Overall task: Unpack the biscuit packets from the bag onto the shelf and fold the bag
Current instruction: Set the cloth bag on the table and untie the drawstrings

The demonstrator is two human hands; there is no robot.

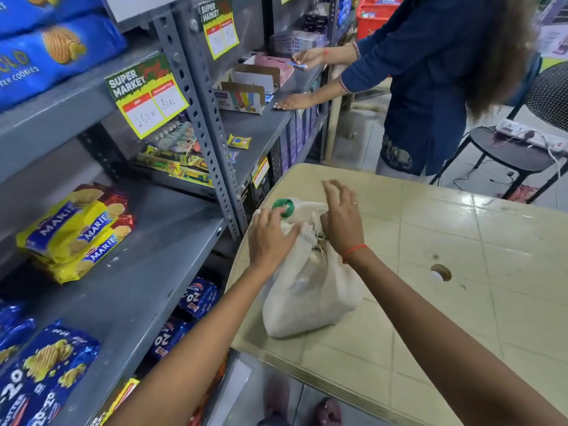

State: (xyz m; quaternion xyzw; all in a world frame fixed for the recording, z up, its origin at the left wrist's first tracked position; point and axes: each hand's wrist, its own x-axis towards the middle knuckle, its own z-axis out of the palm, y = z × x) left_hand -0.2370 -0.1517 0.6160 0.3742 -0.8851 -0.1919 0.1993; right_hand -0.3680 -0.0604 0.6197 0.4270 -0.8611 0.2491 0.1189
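A full cream cloth bag (310, 290) stands on the beige plastic table (445, 272), its mouth gathered at the top with a green ring handle (284, 206) sticking out. My left hand (270, 238) rests on the bag's top left, fingers spread over the cloth just below the green handle. My right hand (341, 219) is at the bag's mouth, thumb tucked into the gathered opening and the other fingers lifted apart. What is inside the bag is hidden. On the grey shelf (147, 272) to the left lie yellow Marie biscuit packets (76, 235).
Blue 20-20 cookie packets (40, 367) lie at the shelf's front left, more on the shelf below. Another person (430, 81) in dark blue stands behind the table, hands on the far shelf. A black stool (507, 152) with a power strip is at the right. A hole (441, 272) pierces the table.
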